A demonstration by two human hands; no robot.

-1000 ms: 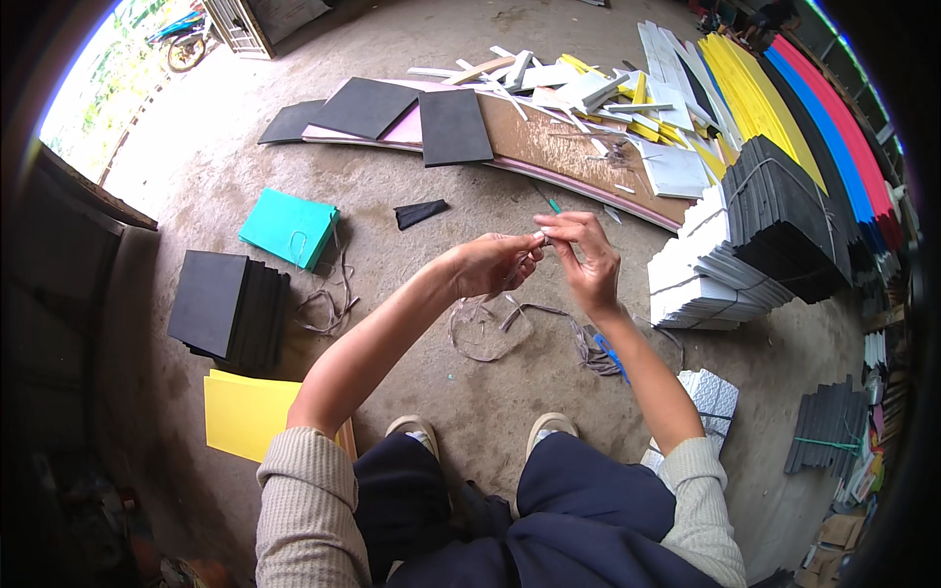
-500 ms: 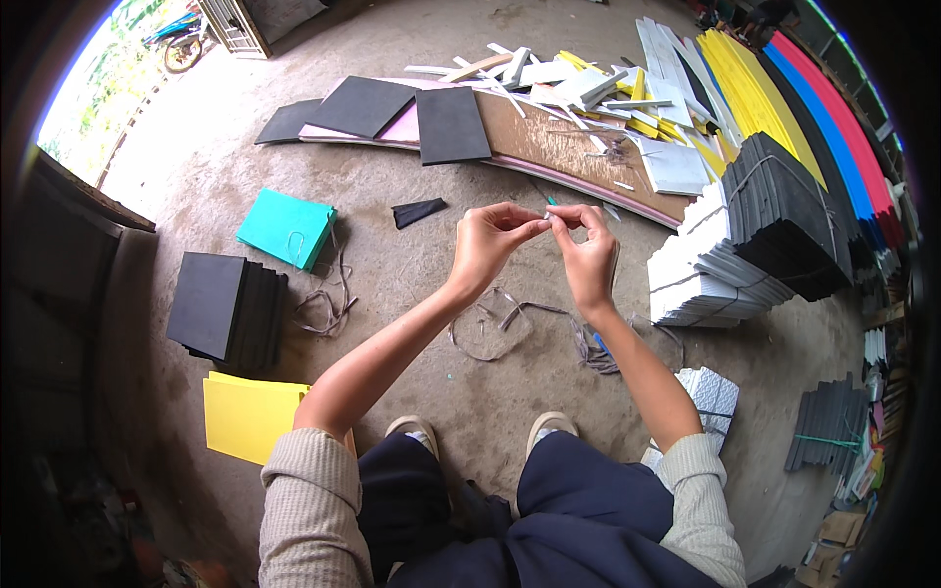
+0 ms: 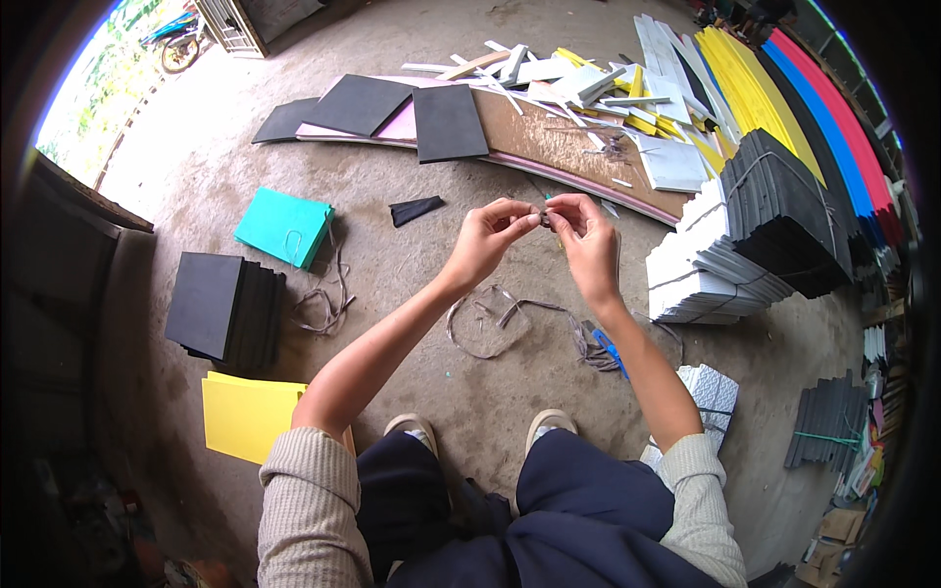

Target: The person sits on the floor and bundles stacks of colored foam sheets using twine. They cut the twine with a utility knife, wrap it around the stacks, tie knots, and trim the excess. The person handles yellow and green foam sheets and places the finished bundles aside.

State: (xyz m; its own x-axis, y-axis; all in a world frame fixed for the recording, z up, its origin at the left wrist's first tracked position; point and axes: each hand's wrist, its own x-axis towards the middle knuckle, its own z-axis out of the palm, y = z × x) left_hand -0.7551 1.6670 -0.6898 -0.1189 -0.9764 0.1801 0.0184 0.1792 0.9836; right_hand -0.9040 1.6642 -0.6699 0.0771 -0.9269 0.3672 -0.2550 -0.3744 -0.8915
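In front of me, above the concrete floor, my left hand (image 3: 487,233) and my right hand (image 3: 585,243) meet fingertip to fingertip. Both are closed in a pinch. A tiny dark piece (image 3: 544,219) shows between the fingertips, too small to name. Below the hands, a tangle of grey-brown strips (image 3: 512,312) lies loose on the floor. Close by my right forearm is a blue-handled tool (image 3: 610,350), partly hidden by the arm. A small black scrap of cloth or foam (image 3: 417,211) rests left of my hands.
On the left stand a teal stack of sheets (image 3: 284,225), a black stack (image 3: 208,306) and a yellow stack (image 3: 250,416). Black sheets (image 3: 451,124) and foam offcuts (image 3: 588,83) cover a long board (image 3: 549,137) ahead. Tied white bundles (image 3: 701,274) and black ones (image 3: 784,216) stand at right.
My fingertips have shifted slightly, and a dark speck now shows between them where a pale one showed before. More of the blue-handled tool shows beside my right forearm.
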